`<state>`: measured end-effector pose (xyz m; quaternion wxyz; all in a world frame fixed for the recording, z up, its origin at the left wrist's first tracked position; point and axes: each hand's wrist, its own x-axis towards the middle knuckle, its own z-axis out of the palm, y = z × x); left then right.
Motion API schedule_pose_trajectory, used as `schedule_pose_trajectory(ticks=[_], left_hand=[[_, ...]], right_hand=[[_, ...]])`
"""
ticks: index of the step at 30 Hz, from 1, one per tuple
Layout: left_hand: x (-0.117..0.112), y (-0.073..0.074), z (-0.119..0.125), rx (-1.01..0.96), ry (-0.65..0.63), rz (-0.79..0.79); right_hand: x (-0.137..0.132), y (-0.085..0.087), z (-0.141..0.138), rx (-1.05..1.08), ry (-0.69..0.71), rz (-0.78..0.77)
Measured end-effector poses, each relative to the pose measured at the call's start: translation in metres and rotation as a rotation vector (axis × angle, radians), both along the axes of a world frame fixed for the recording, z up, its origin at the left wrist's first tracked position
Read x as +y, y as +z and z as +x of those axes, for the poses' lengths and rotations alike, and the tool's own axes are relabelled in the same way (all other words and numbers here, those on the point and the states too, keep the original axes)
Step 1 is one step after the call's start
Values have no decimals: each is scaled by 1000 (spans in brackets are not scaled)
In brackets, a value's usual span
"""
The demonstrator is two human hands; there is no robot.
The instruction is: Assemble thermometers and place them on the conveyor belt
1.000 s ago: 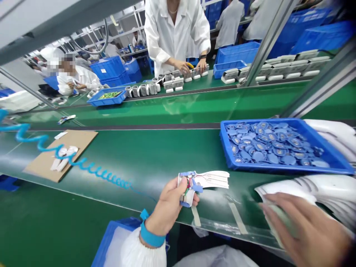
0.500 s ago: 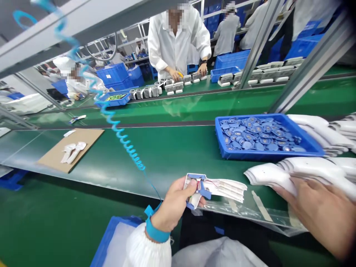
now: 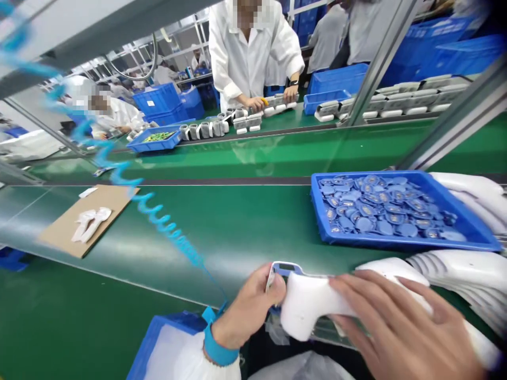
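Note:
My left hand (image 3: 245, 309), with a teal wrist strap (image 3: 222, 345), is closed around a white housing half with blue inner parts (image 3: 285, 268); only its upper end shows. My right hand (image 3: 400, 322) grips a smooth white gun-shaped shell (image 3: 303, 303) by its handle. This shell lies over the housing half and hides most of it; whether the two touch I cannot tell. Behind my right fingers, another white shell (image 3: 382, 266) lies on the bench, beside a nested stack of white shells (image 3: 451, 264).
A blue tray (image 3: 404, 244) of round blue pieces stands at the right. A cardboard sheet (image 3: 59, 232) with white parts lies at the left of the green bench (image 3: 222, 221). A coiled blue cord (image 3: 158, 221) hangs down to my wrist. Across the line, a co-worker (image 3: 253, 58) handles grey-white parts.
My right hand has taken a white shell from the stack at the right and brought it left, over the housing half in my left hand. The view has shifted slightly.

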<state>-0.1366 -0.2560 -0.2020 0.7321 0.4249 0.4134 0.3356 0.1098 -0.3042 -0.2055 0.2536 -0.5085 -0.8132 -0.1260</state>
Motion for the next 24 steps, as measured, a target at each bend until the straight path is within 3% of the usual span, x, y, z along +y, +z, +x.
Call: schedule_pose_trajectory(ticks=[3,7,10,12,14,16,19,24], left_hand=[[11,-8,-1,4,-59,17],[20,-15,-1,170,-121,91],[21,-11,1,305,-162,210],[21,-5,4,382,-177,254],[23,0,9,397,-184,263],[25,3,14,373,-160,249],[27,3,20,376,-194,265],[21,5,29,604,-316,634]], right_hand=[[19,17,-37,-146,40,80],[30,4,-37,-78,13,9],[33,-6,-24,153,50,-255],[37,-2,-22,344,90,-469],[44,5,-30,480,96,-573],[54,12,-48,525,20,-544],[65,15,-78,448,-104,-363],[74,14,-98,210,-134,-92]])
